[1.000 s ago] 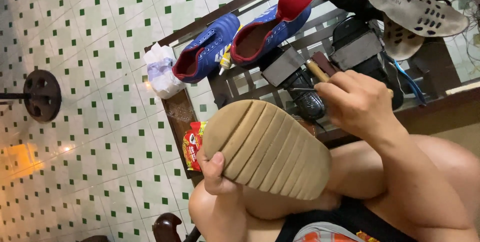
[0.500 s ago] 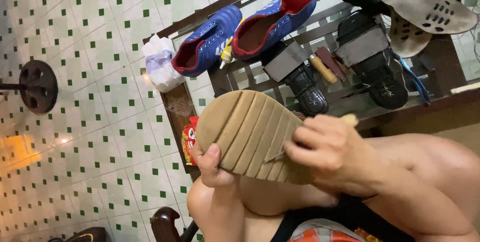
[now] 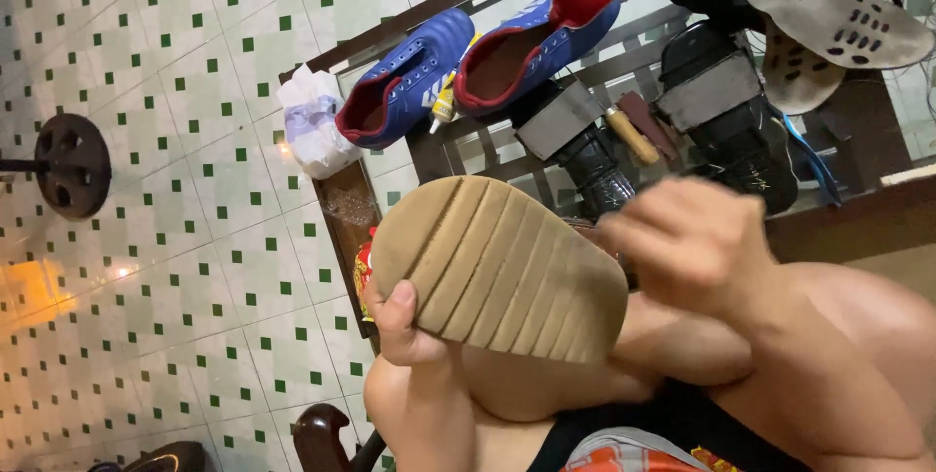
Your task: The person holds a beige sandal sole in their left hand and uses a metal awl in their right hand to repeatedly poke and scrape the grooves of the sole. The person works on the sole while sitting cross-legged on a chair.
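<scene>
My left hand [image 3: 405,321] grips the near edge of a tan ribbed shoe sole [image 3: 497,267] and holds it up over my knee, tread side toward me. My right hand [image 3: 687,248] is blurred with motion. It hovers at the sole's right end with its fingers curled around a small tool that barely shows. My right forearm runs off to the lower right.
A wooden rack [image 3: 858,209] behind the sole carries two blue and red shoes [image 3: 409,77], a yellow glue tube [image 3: 444,106], two black shoes [image 3: 731,131] and grey sandal soles [image 3: 829,14]. A white plastic bag [image 3: 312,121] and a round dark metal base [image 3: 73,165] lie on the green-dotted tile floor.
My right hand came down from the rack with a wooden-handled tool, reached the sole's surface, then swept toward its right end. The left hand kept holding the sole.
</scene>
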